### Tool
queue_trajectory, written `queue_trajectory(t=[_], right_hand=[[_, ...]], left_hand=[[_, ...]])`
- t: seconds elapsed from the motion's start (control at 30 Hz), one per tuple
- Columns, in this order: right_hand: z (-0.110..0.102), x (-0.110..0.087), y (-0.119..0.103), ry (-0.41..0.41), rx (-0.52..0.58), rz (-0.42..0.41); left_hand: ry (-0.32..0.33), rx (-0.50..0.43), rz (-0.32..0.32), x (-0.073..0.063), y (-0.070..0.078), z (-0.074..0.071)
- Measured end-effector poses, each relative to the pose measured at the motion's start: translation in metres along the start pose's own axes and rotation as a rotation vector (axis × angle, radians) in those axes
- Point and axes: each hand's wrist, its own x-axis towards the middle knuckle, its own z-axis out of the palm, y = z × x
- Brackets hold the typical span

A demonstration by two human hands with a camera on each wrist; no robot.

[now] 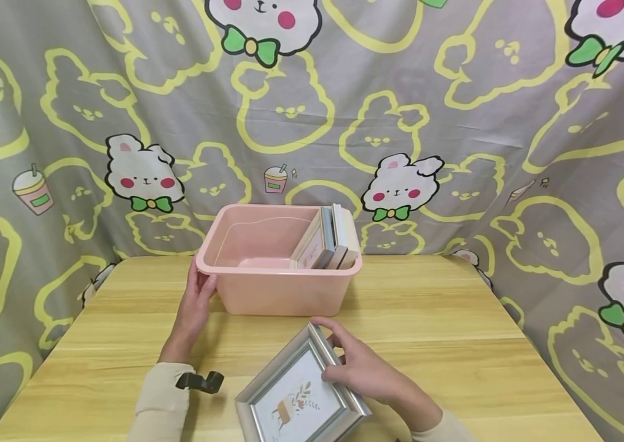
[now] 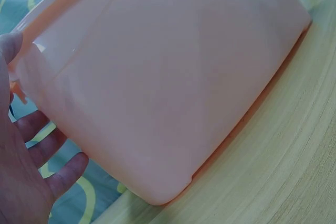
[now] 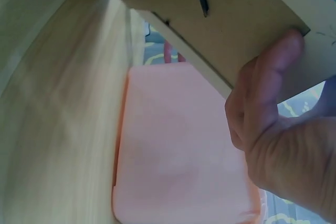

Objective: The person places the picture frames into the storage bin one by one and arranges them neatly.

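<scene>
A pink plastic bin [image 1: 281,290] stands at the far middle of the table. At the bin's left front corner, my left hand [image 1: 197,305] grips the rim; in the left wrist view the thumb [image 2: 10,45] lies on the rim and the other fingers spread beside the side wall. My right hand [image 1: 364,368] holds a silver picture frame [image 1: 339,412] by its right edge, tilted in front of the bin. Its picture shows a plant in an orange-brown pot. In the right wrist view, my fingers press the frame's brown backing [image 3: 220,30].
Several picture frames [image 1: 324,236] lean at the right end inside the bin. The wooden table [image 1: 433,313] reaches back to a grey curtain [image 1: 301,166] with cartoon bears and rabbits. A black strap [image 1: 199,382] is on my left wrist.
</scene>
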Motion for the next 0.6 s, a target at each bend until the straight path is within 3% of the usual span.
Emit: queue_trajectory(t=[0.6], right_hand=[[0.003,-0.01,-0.021,0.043,-0.036,-0.028]], left_hand=[[-0.006,-0.025,0.011,0.0,0.0,-0.001]])
